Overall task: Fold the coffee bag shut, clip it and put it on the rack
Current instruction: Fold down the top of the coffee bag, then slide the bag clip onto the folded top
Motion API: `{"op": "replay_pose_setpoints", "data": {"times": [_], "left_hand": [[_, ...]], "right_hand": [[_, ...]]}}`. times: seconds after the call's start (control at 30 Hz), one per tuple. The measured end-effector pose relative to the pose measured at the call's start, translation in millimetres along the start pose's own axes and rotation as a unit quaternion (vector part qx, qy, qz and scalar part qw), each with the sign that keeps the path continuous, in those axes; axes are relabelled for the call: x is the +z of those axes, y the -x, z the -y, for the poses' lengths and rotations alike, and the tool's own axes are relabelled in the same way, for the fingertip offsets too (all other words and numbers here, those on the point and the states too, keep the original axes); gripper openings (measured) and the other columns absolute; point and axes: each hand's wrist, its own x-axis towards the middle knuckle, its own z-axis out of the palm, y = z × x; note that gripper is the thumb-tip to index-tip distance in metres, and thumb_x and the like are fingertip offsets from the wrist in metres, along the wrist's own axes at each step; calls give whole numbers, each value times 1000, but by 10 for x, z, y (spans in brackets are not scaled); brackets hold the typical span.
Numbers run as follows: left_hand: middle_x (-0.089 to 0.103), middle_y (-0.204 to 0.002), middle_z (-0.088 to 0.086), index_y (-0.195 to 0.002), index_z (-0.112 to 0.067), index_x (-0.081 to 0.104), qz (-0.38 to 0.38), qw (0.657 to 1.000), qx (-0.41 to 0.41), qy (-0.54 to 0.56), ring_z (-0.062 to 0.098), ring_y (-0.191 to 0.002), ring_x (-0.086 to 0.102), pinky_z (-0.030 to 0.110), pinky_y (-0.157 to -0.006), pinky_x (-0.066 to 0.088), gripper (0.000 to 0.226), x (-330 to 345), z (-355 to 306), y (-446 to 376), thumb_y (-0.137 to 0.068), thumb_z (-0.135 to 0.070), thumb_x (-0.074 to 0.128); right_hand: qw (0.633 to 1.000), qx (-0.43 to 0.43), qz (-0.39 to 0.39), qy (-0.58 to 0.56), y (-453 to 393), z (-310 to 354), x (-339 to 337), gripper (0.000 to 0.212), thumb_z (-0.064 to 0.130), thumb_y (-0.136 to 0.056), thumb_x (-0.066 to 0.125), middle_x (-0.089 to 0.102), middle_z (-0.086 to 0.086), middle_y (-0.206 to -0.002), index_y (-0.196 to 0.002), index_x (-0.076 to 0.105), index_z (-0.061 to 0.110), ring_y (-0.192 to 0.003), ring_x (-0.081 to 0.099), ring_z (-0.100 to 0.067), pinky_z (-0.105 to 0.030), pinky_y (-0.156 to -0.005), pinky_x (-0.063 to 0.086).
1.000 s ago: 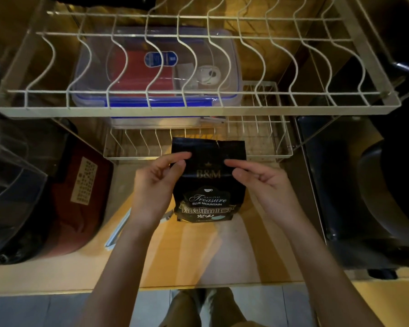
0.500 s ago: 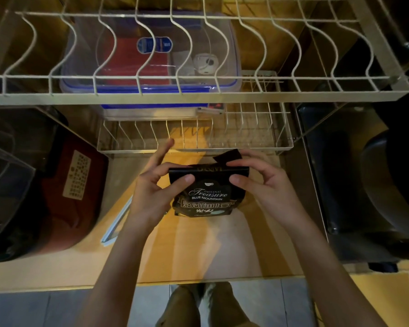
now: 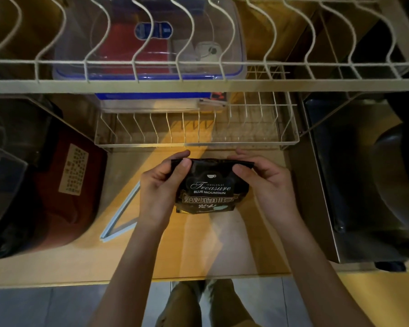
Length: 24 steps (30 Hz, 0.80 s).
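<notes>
A black coffee bag [image 3: 210, 190] with "Treasure Blue Mountain" lettering stands on the wooden counter, its top folded down flat. My left hand [image 3: 161, 185] pinches the folded top's left corner with the thumb in front. The right corner is pinched by my right hand [image 3: 267, 185]. A pale blue bag clip [image 3: 121, 215], spread in a V, lies on the counter left of my left wrist. The white wire rack has a lower shelf [image 3: 196, 144] just behind the bag and an upper shelf [image 3: 198, 86] above.
A clear lidded box with a blue rim [image 3: 149, 74] sits behind the upper shelf. A dark red appliance [image 3: 64, 192] stands at the left, a metal-sided appliance [image 3: 364, 185] at the right. The counter's front edge [image 3: 57, 283] runs below my forearms.
The bag's upright top has been folded down, hiding the B&M lettering. Both hands moved out to the corners of the fold. The view has shifted nearer.
</notes>
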Motion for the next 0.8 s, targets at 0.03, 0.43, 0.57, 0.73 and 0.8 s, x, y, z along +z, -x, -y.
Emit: {"op": "replay_pose_setpoints", "data": {"times": [0.03, 0.43, 0.57, 0.73, 0.8], "left_hand": [[74, -73, -13, -94, -13, 65, 3, 1000, -1, 2, 4, -72, 67, 16, -57, 52, 27, 2, -5, 1, -71, -25, 57], [59, -108, -30, -104, -35, 56, 49, 964, 41, -259, -8, -110, 47, 4, -84, 35, 51, -647, 166, 89, -57, -49, 68], [55, -109, -28, -100, -20, 62, 8, 930, 83, -357, -10, -106, 49, 10, -89, 37, 49, -981, 394, 254, -58, -42, 73], [62, -105, 20, -90, -11, 66, -64, 844, 68, -528, 41, -96, 56, 45, -80, 45, 36, -1307, 670, 468, -58, -15, 82], [61, -103, 24, -91, -7, 66, -82, 823, 29, -562, 46, -93, 55, 50, -78, 47, 40, -1382, 742, 524, -56, -10, 84]], "right_hand": [[1000, 2, -2, -1, -2, 3, 1, 22, 18, -68, 65, 68, -4, -105, -89, 70, 15, -109, 59, -10, -16, -82, 49], [1000, -10, 15, 13, -52, 11, -30, 22, 20, -69, 65, 73, 8, -85, -90, 70, 15, -92, 66, -13, -16, -69, 53], [1000, -15, 20, 16, -74, 3, -11, 22, 22, -70, 63, 74, 15, -83, -90, 70, 20, -89, 66, -9, -15, -68, 53], [999, -25, 29, 28, -109, 24, 0, 18, 17, -74, 62, 74, 17, -80, -91, 69, 21, -84, 67, -5, -14, -65, 53], [999, -26, 29, 37, -121, 24, -5, 17, 10, -78, 61, 74, 17, -79, -92, 68, 18, -83, 67, -4, -13, -64, 52]]}}
